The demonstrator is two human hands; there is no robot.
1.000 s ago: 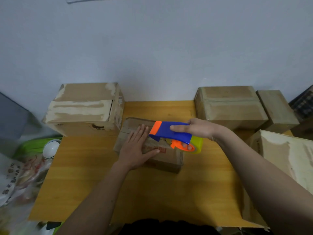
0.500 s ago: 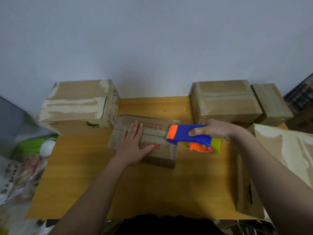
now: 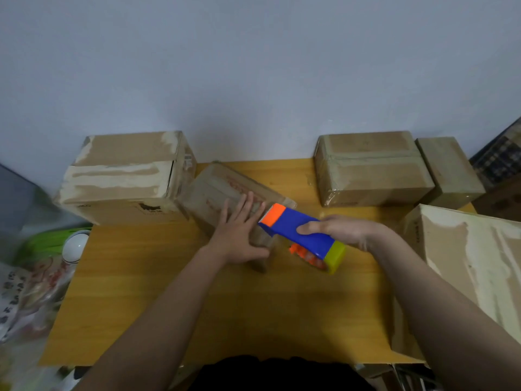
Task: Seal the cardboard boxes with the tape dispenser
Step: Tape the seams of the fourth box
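my left hand lies flat, fingers spread, on the small box; my right hand grips the tape dispenser beside it. i'd press firmly, pulling straight.

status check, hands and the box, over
Left hand flat on small box, box skewed. Right hand grips tape dispenser at box's right end. Big box touching on the left.

Both bare forearms reach up from the bottom of the frame toward its centre. The left hand lies flat, palm down, fingers straight and spread, thumb out to the lower right. Just right of centre, the right hand is curled in a grip, fingers wrapped over, wrist bent, knuckles up.
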